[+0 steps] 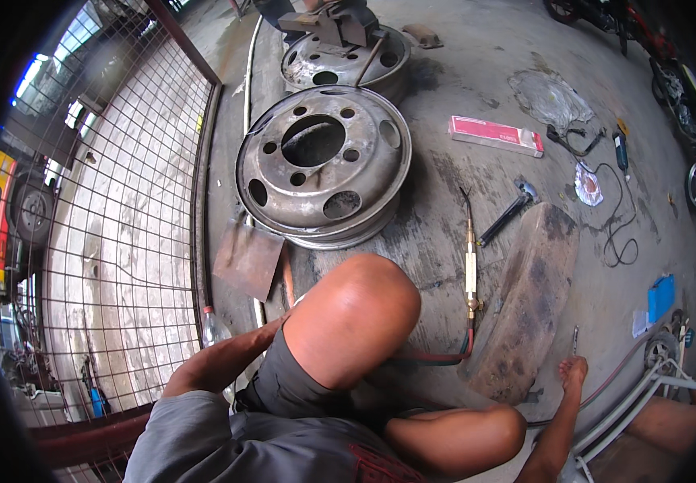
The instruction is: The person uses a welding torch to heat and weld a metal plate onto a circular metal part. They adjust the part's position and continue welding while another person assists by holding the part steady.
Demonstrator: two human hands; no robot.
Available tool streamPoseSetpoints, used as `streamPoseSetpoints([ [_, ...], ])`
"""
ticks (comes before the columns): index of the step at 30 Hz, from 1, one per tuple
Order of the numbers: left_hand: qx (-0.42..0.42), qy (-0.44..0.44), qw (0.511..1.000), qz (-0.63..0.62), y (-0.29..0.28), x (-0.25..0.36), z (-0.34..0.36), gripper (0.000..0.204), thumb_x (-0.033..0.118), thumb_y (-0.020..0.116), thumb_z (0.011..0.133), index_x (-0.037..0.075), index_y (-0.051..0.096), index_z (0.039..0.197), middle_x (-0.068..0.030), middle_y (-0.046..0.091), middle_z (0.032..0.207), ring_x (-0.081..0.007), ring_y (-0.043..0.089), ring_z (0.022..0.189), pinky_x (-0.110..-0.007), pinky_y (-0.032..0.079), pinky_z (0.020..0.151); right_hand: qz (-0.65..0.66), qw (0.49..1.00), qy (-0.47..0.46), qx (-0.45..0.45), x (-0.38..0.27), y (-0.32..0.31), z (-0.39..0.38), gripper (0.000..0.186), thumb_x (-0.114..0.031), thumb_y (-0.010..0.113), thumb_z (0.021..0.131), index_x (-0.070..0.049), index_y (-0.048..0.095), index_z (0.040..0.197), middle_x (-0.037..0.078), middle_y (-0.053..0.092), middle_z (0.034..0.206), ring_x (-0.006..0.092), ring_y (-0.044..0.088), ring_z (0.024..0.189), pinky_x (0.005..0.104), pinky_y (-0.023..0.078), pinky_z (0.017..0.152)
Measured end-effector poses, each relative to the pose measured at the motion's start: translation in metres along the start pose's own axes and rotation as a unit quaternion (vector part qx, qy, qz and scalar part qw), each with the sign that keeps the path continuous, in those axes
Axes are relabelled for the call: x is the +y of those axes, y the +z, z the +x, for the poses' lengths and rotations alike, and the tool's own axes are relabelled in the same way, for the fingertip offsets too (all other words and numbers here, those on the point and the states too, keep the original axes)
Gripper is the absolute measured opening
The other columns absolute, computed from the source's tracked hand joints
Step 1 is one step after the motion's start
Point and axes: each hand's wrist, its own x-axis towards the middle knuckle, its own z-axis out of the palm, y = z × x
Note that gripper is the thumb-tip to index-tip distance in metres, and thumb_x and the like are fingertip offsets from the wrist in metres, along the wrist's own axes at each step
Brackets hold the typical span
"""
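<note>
My right hand [573,372] is low over the floor on the right, its fingers closed around the lower end of a slim silver metal tool [576,340]. The tool's exact kind is too small to tell. My left forearm [239,344] reaches forward along my raised knee, and the hand itself is hidden behind that knee. Between my legs and the right hand lies a long, stained wooden block [529,298]. Left of the block, a brass gas torch [470,270] rests on the floor with red and green hoses. A hammer [509,216] lies beside the torch.
Ahead stands a steel wheel rim [315,161], with another rim [340,60] behind it bearing metal pieces. A rusty plate [249,260] leans near the mesh fence [130,177]. Rightward are a pink box [496,135], a corded tool [621,151], a blue box [661,297] and motorcycles [682,105].
</note>
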Motion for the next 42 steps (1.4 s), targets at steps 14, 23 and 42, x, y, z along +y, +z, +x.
streamPoseSetpoints([
  [14,0.069,0.122,0.966,-0.217,-0.013,-0.013,0.023,0.04,0.035,0.049,0.099,0.008,0.061,0.126,-0.0227,0.069,0.103,-0.037,0.069,0.103,-0.045,0.053,0.09,-0.406,0.818,-0.323,-0.249,-0.177,0.182,-0.249,0.02,-0.028,0.048,0.11,-0.011,0.053,0.099,-0.002,0.044,0.071,0.0069,0.042,0.059,0.0264,0.036,0.05],
  [23,0.098,-0.05,0.869,-0.482,-0.04,-0.063,-0.037,0.056,0.052,0.056,0.102,-0.002,0.068,0.097,-0.0224,0.067,0.084,-0.0343,0.067,0.079,-0.044,0.051,0.075,-0.428,0.807,-0.205,-0.352,-0.099,0.326,-0.284,0.018,-0.02,0.048,0.109,-0.008,0.056,0.098,-0.002,0.05,0.071,0.011,0.048,0.061,0.0304,0.042,0.055],
  [42,0.335,-0.47,0.433,-0.692,-0.017,-0.177,0.014,0.07,0.052,0.057,0.102,-0.011,0.048,0.132,-0.0295,0.06,0.13,-0.0367,0.06,0.117,-0.048,0.046,0.101,-0.447,0.837,-0.009,-0.316,-0.045,0.297,-0.275,0.013,-0.015,0.055,0.098,-0.006,0.063,0.101,0.005,0.063,0.074,0.0147,0.051,0.047,0.0301,0.039,0.043],
])
